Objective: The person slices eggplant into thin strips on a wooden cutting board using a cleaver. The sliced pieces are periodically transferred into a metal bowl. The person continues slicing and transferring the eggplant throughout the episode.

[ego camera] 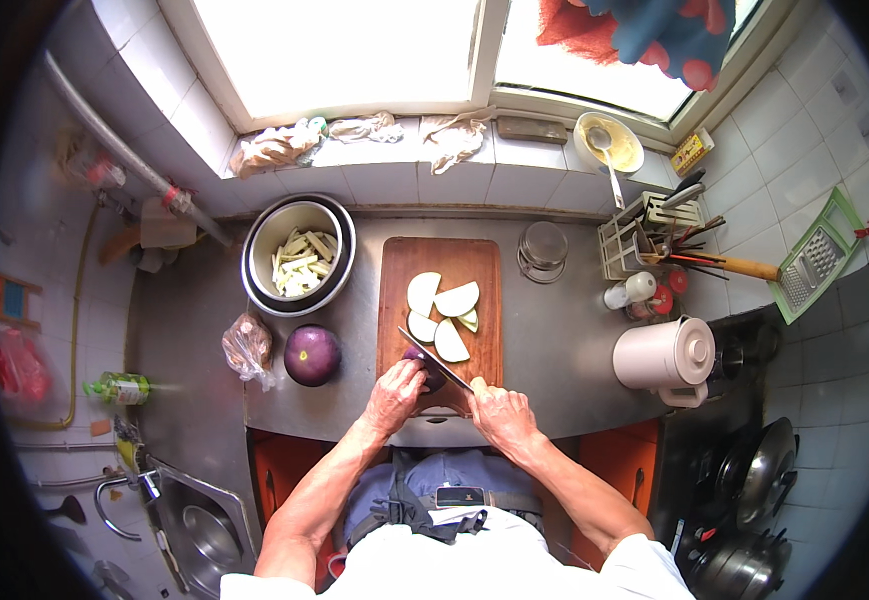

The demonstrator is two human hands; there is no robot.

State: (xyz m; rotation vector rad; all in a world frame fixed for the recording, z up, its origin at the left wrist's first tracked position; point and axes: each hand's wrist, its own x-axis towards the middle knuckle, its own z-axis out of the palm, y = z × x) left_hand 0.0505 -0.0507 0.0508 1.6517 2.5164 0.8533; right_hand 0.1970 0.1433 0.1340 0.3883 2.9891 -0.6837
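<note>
My right hand (506, 414) grips the handle of a kitchen knife (434, 358), its blade slanting up to the left over the near end of a wooden cutting board (393, 259). Under the fingers of my left hand (397, 394) is a piece of purple eggplant (434, 376), pressed against the board; the blade lies at it, and how deep it cuts I cannot tell. Several pale eggplant slices (455, 300) lie on the board beyond the blade. A whole round eggplant (312, 355) rests on the steel counter to the left.
Nested bowls (247, 262) with cut pale strips (303, 262) stand at the back left, near a plastic bag (248, 349). On the right are a glass jar (543, 247), a utensil rack (614, 244), seasoning jars (641, 287) and a pink pitcher (659, 354). A sink (239, 510) lies lower left.
</note>
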